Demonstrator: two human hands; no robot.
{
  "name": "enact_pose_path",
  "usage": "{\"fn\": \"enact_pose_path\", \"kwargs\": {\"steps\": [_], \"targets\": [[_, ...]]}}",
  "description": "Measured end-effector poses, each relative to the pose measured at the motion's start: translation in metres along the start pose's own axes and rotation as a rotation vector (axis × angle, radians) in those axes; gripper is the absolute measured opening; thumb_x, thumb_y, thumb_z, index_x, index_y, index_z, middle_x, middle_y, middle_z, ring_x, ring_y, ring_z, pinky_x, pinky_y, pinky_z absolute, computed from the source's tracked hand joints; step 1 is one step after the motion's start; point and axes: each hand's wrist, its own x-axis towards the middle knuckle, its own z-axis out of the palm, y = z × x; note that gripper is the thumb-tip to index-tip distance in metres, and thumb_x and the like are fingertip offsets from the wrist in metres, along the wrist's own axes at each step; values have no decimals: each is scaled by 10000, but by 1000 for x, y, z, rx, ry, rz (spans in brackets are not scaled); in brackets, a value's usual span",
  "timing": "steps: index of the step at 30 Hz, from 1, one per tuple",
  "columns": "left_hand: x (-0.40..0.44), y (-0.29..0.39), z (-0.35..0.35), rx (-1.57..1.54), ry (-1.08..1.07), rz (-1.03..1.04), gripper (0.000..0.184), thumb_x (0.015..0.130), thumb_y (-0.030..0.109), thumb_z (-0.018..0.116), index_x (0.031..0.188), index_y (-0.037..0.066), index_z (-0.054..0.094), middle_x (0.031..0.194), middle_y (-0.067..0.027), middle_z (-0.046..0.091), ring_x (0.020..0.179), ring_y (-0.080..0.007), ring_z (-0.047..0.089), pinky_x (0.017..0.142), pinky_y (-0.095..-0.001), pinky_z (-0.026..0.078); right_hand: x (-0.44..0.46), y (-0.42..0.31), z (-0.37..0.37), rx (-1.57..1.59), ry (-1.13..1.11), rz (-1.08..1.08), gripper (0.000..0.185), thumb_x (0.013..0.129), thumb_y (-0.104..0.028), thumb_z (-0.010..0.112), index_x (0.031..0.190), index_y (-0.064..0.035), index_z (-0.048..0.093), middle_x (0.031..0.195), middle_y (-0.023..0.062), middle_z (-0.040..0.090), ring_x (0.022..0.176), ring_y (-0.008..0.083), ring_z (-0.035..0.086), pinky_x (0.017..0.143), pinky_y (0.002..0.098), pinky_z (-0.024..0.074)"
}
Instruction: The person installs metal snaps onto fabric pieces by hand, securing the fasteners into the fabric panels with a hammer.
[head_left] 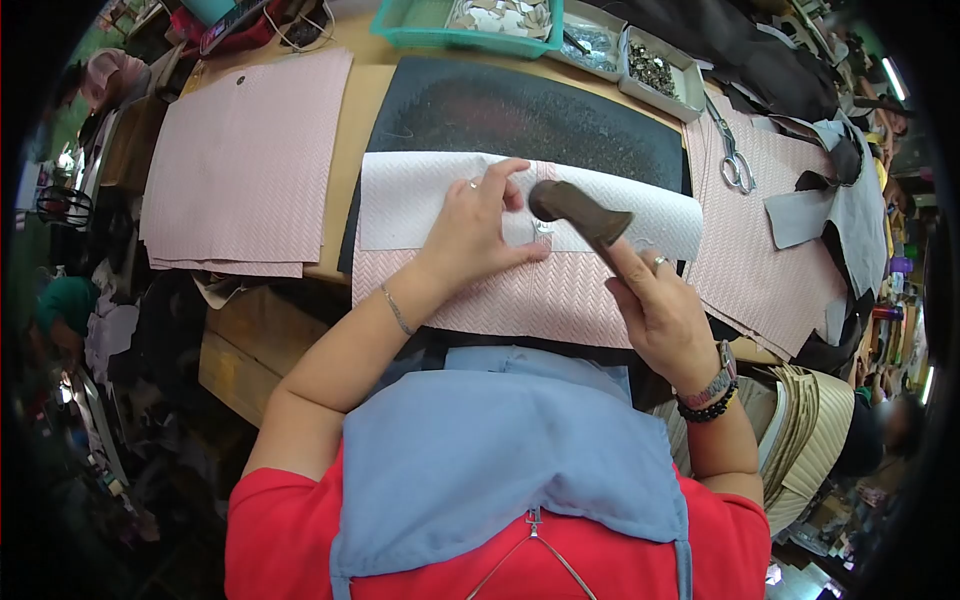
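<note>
A pink quilted piece [470, 295] with its white side [410, 200] folded over lies on a dark mat [430, 110]. My left hand [485, 225] rests on the white part, thumb and index finger spread around a small metal piece [541, 228] near the fold. Whether its fingers touch the metal piece, I cannot tell. My right hand [655, 315] is wrapped round the handle of a hammer [585, 212]. The hammer's head hangs just above and right of the metal piece, close to my left fingertips.
Pink sheets [245, 160] are stacked at the left, more [735, 220] at the right under scissors [735, 165]. A teal tray [470, 40] and a box of small metal parts [655, 70] stand at the back. Grey scraps [805, 215] lie at the far right.
</note>
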Motion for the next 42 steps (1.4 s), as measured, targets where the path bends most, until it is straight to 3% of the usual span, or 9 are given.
{"fn": "enact_pose_path", "kwargs": {"steps": [5,19,22,28,31,33,36,39,42], "targets": [[0,-7,6,-70,27,9,1030,555,380,951,1369,94,387,895,-63,576,769,-211,540,753,-350,477,16,-22,-24,-283,-312,120,640,953,-136,569,1525,-320,348,843,134,583,665,303,621,606,393,524],[0,-5,-5,-55,-92,13,946,605,362,920,1352,97,405,1003,-110,599,939,-264,595,872,-389,462,-20,33,39,316,113,48,645,937,-75,593,1526,-142,341,1072,231,639,932,368,642,829,420,493],[-3,0,-14,28,-121,49,784,668,371,876,1286,85,487,1033,-119,620,1012,-268,612,916,-418,455,-21,29,40,294,-26,140,608,924,-62,606,1491,-112,394,1107,241,636,989,381,643,860,416,497],[-4,0,-15,510,-156,477,290,862,298,699,1049,92,619,986,-71,658,967,-261,643,955,-447,451,-62,83,24,121,488,195,386,945,-38,605,1317,39,539,1192,217,643,1090,328,646,936,387,493],[9,7,-17,628,-192,439,238,906,293,652,1044,105,605,913,-67,674,903,-261,669,971,-481,445,-88,136,7,-130,673,272,419,930,-50,642,1326,37,539,1136,196,643,1001,319,643,878,385,502],[39,27,-30,588,-227,231,283,918,331,645,1069,95,602,904,-86,691,890,-280,676,950,-465,464,-99,147,-8,-217,587,552,432,906,-25,651,1327,11,559,1123,180,642,984,321,640,863,395,501],[90,22,-47,305,-375,-1,368,926,369,647,1140,75,587,932,-116,711,909,-308,679,902,-432,494,-84,152,-19,-374,762,270,386,879,-18,673,1261,-30,621,1078,160,649,953,306,641,852,401,498],[128,11,-57,114,-539,-49,392,934,344,638,1184,45,602,981,-147,716,915,-317,669,829,-377,514,-33,127,-1,1,655,199,315,857,-66,710,1169,-55,667,1058,141,662,953,308,645,837,408,500],[154,9,-58,113,-647,-119,323,926,268,583,1087,0,666,1045,-160,717,978,-308,672,883,-393,506,38,68,13,-50,574,-82,320,809,-64,750,1119,-77,672,1057,116,678,933,303,655,824,396,512]]}}
